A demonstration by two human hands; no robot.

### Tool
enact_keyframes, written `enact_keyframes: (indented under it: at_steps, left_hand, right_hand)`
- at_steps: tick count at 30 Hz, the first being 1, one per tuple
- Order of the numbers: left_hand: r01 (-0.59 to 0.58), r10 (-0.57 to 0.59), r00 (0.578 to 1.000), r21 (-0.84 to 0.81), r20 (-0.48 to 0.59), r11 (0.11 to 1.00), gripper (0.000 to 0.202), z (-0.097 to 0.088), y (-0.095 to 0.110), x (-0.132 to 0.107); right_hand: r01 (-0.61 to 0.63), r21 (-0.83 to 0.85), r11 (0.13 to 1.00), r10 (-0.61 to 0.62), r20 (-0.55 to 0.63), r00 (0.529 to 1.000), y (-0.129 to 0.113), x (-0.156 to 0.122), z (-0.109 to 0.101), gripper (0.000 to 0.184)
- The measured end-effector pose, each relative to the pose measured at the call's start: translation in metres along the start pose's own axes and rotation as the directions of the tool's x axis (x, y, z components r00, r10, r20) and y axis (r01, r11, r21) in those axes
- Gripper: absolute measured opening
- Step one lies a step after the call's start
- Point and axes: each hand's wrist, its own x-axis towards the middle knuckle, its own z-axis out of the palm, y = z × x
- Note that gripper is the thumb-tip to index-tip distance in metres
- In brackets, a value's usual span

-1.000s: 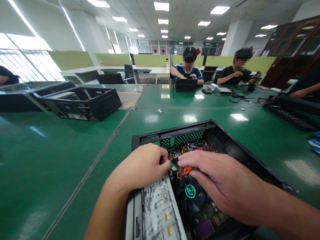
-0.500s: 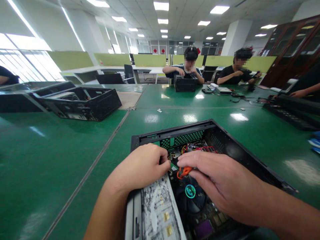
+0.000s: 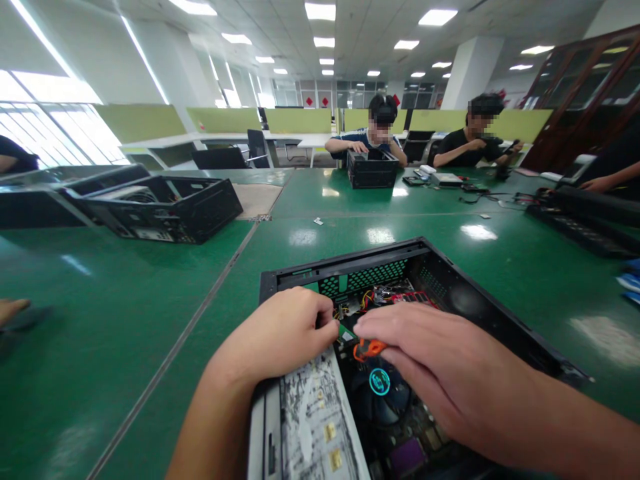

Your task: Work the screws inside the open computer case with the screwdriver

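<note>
An open black computer case [image 3: 345,257] lies before me, with a fan [image 3: 380,383] and circuit board inside. My left hand [image 3: 295,330] rests over the scuffed metal drive bay [image 3: 310,413], its fingers curled down into the case. Their tips are hidden, so what they hold cannot be made out. Close beside it, my right hand [image 3: 440,360] is closed on a screwdriver with an orange and dark handle [image 3: 369,348], above the fan. The screwdriver's shaft is hidden. Red and yellow wires [image 3: 369,299] run behind the fingers.
Another black case [image 3: 170,207] stands at the left on the green table [image 3: 165,300]. Across the table, a person [image 3: 367,143] handles a case [image 3: 373,170]; another person [image 3: 470,147] sits to the right. Cables and parts [image 3: 447,180] lie there. A co-worker's hand [image 3: 13,310] shows at the left edge.
A co-worker's hand has come into view at the left edge. The person across has lowered a hand onto their case. My own hands have barely moved.
</note>
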Motion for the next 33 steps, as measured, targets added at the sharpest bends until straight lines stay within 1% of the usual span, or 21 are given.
enact_keyframes:
  at_steps: [2,4,6,8,10,15,24,26,29,31,33]
  left_hand:
    - [0.001,-0.001,1.0,0.009,0.002,1.0,0.024,0.001,-0.001,0.0]
    - [0.003,-0.003,1.0,0.018,0.004,1.0,0.024,0.002,-0.002,0.0]
    - [0.003,-0.003,1.0,0.022,0.005,1.0,0.024,0.002,-0.003,0.001]
    - [0.003,-0.004,1.0,0.022,0.006,1.0,0.025,0.003,-0.004,0.001]
    - [0.003,-0.004,1.0,0.021,0.007,1.0,0.026,0.003,-0.003,0.001]
    - [0.004,-0.004,1.0,0.017,0.009,1.0,0.025,0.001,-0.001,0.0]
    - [-0.008,0.008,1.0,0.002,0.001,1.0,0.026,0.0,0.0,0.0]
    - [-0.009,0.009,1.0,0.001,0.0,1.0,0.027,0.0,0.0,0.0]
    - [-0.007,0.007,1.0,0.002,0.004,1.0,0.027,-0.001,0.001,-0.001]
    - [-0.005,0.005,1.0,0.009,0.006,1.0,0.027,-0.001,0.001,-0.001]
    - [-0.004,0.004,1.0,0.017,0.006,1.0,0.026,-0.001,0.001,-0.001]
  right_hand:
    - [-0.014,-0.057,0.998,0.008,-0.102,0.995,-0.005,-0.012,-0.004,0.035]
    - [-0.07,-0.082,0.994,0.053,-0.195,0.979,-0.009,-0.025,-0.005,0.031]
    - [-0.065,-0.086,0.994,0.044,-0.221,0.974,-0.01,-0.036,-0.004,0.027]
    - [-0.019,-0.076,0.997,0.002,-0.22,0.975,-0.01,-0.042,0.0,0.025]
    - [-0.006,-0.055,0.998,-0.007,-0.232,0.973,-0.01,-0.043,0.004,0.025]
    - [-0.034,-0.006,0.999,0.032,-0.215,0.976,-0.011,-0.038,0.007,0.027]
    - [-0.079,-0.015,0.997,0.076,-0.148,0.986,-0.013,-0.041,0.009,0.03]
    - [-0.081,-0.012,0.997,0.079,-0.158,0.984,-0.014,-0.04,0.01,0.03]
    - [-0.032,0.007,0.999,0.033,-0.17,0.985,-0.014,-0.036,0.009,0.02]
    - [0.017,0.042,0.999,-0.01,-0.143,0.99,-0.013,-0.033,0.007,0.012]
    - [0.037,0.063,0.997,-0.03,-0.107,0.994,-0.011,-0.032,0.006,0.011]
